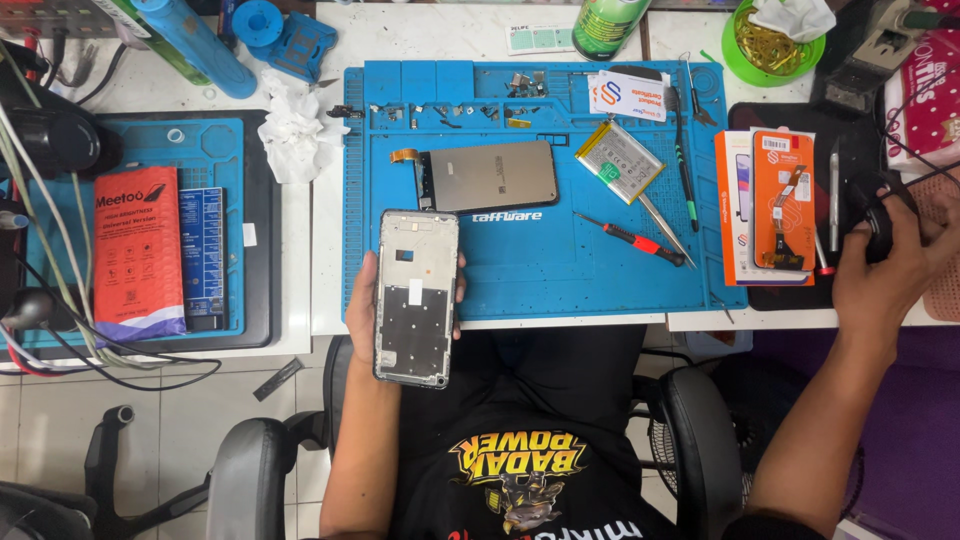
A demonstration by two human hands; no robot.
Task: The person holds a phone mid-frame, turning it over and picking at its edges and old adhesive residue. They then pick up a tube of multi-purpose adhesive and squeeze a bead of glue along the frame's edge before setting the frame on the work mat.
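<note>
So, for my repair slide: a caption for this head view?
Left hand holds a phone frame over a blue mat; right hand grips a black object.

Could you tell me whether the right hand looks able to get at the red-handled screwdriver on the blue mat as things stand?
Probably not at once: the right hand is gripping a black object off the mat, though nothing covers the red-handled screwdriver.

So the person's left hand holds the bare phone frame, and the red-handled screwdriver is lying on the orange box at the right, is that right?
Not quite. The head view shows the left hand holding the phone frame, but the red-handled screwdriver lies on the blue work mat, not on the orange box, which sits apart, farther right.
</note>
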